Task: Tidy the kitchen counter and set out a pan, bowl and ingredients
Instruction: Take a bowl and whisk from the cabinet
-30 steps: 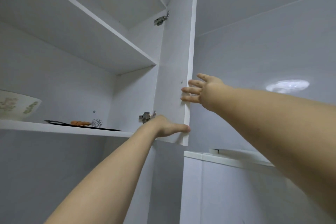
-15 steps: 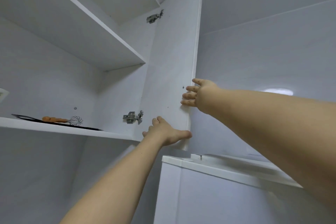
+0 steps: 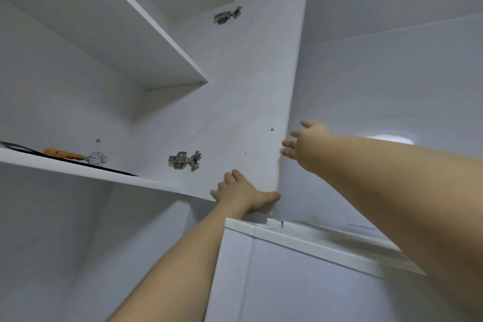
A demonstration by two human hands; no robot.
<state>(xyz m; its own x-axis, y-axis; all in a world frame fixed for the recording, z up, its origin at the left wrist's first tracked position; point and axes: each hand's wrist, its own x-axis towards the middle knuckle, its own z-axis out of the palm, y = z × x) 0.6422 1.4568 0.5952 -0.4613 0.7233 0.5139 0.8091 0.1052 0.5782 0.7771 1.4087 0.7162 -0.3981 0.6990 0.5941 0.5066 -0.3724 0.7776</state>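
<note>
White wall cabinet (image 3: 109,34), viewed from below, stands open. Its white hinged door (image 3: 251,102) is swung outward to the right, carried on two metal hinges: upper hinge (image 3: 226,16), lower hinge (image 3: 185,160).

Left hand (image 3: 241,192) lies flat against the door's inner face at the bottom corner, fingers spread, thumb along the lower edge. Right hand (image 3: 304,141) is at the door's free vertical edge, fingers extended and touching it.

On the lower white shelf (image 3: 86,172) lies a flat black tray (image 3: 78,163); on the tray rests a wire whisk with an orange handle (image 3: 78,156). The upper shelf (image 3: 146,42) shows only its underside.

Below right, the top of a white appliance or unit (image 3: 308,240); type cannot be determined.
</note>
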